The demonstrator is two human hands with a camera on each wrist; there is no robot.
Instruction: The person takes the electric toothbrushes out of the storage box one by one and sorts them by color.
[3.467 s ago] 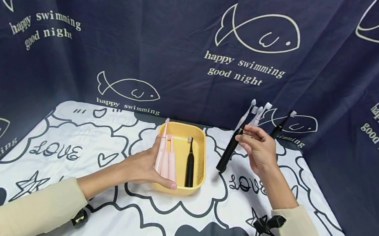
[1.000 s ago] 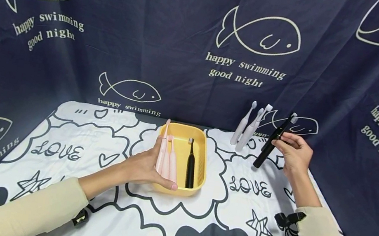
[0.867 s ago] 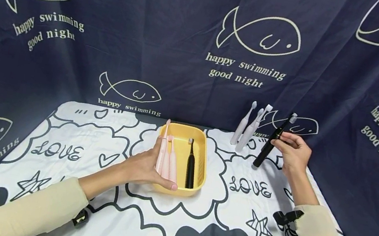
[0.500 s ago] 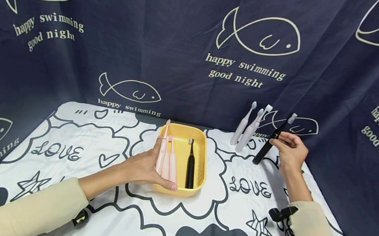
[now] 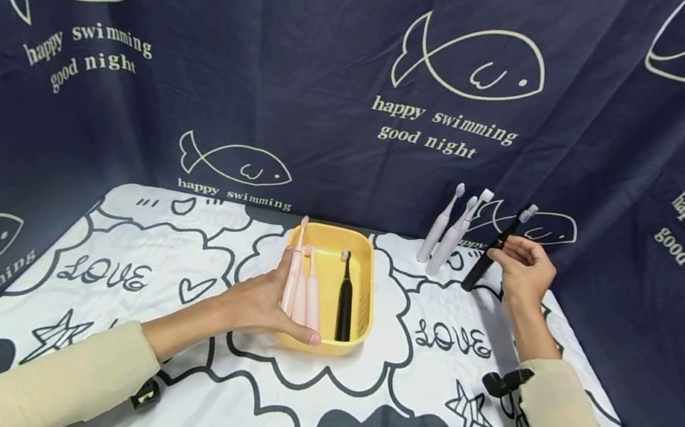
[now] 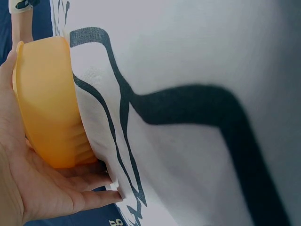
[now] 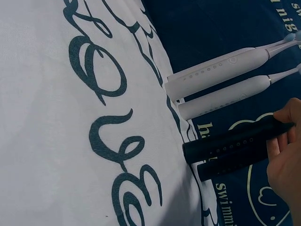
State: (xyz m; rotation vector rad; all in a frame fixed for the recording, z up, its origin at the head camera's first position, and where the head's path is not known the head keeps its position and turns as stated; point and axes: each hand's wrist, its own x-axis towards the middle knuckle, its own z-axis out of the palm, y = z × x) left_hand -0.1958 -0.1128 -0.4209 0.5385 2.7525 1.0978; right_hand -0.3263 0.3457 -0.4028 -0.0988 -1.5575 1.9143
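In the head view my left hand (image 5: 262,302) holds the left side of a yellow basket (image 5: 370,279), thumb at its front rim. The left wrist view shows the fingers along the basket's wall (image 6: 47,99). Inside are several pink electric toothbrushes (image 5: 312,299) on the left and a black one (image 5: 344,308) on the right. Over at the back right, my right hand (image 5: 526,274) pinches another black electric toothbrush (image 5: 478,270) near its neck, brush head up. Its base is at the cloth edge in the right wrist view, close beside a second black toothbrush (image 7: 233,165).
White electric toothbrushes (image 5: 437,233) stand upright left of the right hand, close to the dark fish-print curtain (image 5: 336,91). A white patterned cloth (image 5: 160,243) covers the table. The curtain also rises at both sides.
My right hand has carried the black toothbrush rightward, past the white ones to the other black one, and lowered it slightly in the last second. The left hand has stayed on the basket.
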